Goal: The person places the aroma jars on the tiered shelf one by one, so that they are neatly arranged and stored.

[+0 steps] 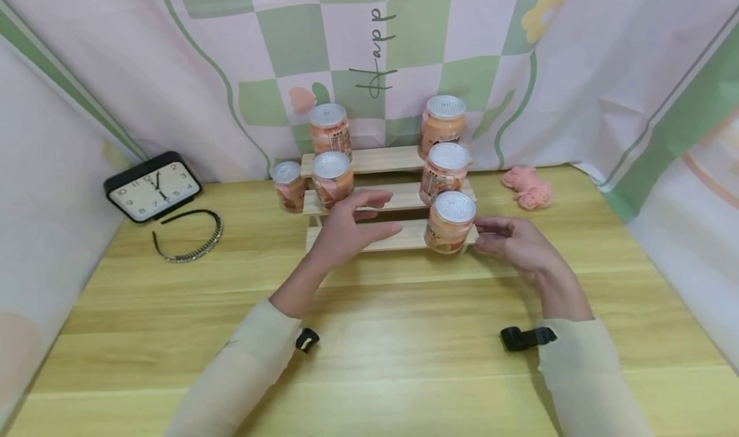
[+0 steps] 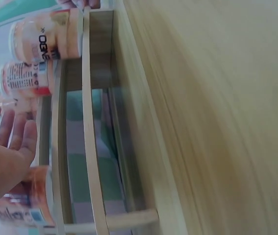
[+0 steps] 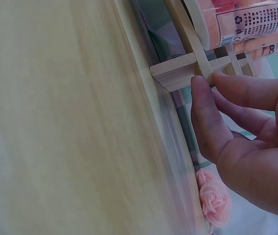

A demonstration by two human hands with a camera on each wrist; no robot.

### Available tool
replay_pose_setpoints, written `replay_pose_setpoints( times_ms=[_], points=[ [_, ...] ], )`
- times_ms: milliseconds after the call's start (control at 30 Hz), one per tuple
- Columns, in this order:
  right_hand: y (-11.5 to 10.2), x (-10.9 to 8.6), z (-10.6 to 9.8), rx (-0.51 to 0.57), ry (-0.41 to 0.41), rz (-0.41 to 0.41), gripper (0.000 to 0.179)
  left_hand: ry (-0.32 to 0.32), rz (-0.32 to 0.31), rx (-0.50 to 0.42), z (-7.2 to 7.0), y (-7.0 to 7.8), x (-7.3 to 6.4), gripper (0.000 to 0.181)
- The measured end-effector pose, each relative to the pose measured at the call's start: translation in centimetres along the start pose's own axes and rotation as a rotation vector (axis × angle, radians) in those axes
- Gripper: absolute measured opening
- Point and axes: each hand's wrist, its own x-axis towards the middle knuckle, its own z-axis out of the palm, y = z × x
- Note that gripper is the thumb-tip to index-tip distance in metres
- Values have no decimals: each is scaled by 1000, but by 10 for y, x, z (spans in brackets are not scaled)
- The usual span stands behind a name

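Observation:
A three-tier wooden rack (image 1: 392, 237) stands at the back of the table, holding several orange jars with white lids. The left hand (image 1: 346, 225) is over the left part of the rack, fingers extended and nothing in its grasp, in front of a middle-tier jar (image 1: 333, 183). At the rack's right end the right hand (image 1: 514, 241) pinches the lowest board's tip between thumb and finger, as the right wrist view shows. Beside it, a jar (image 1: 450, 225) sits on the lowest board. Behind are another middle-tier jar (image 1: 443, 179) and two top-tier jars.
One more jar (image 1: 288, 190) stands on the table left of the rack. A black-framed clock (image 1: 152, 187) and a dark headband (image 1: 199, 252) are at the left. Pink yarn (image 1: 528, 188) lies to the right. A patterned curtain (image 1: 300, 39) hangs behind.

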Motion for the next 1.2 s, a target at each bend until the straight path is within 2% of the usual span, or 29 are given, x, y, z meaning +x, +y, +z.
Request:
replay_pose_setpoints(
  times_ms=[167, 400, 633, 800, 1033, 1200],
  points=[
    [0, 0, 0, -13, 0, -11, 62, -28, -15, -38, -12, -4, -5, 52],
    [0, -2, 0, -20, 2, -7, 62, -89, -31, -40, -28, -4, -12, 52],
    [-1, -1, 0, -11, -1, -5, 61, -102, -54, -57, -46, -4, -18, 47],
    [-1, -1, 0, -9, 3, -1, 62, -78, -80, -42, -58, -5, -21, 42],
    [1, 0, 0, 20, 7, -5, 60, -33, -52, -35, -75, -9, -23, 32],
    [0, 0, 0, 23, 7, -13, 60, 20, -67, -15, -87, -14, -27, 29]
  ],
)
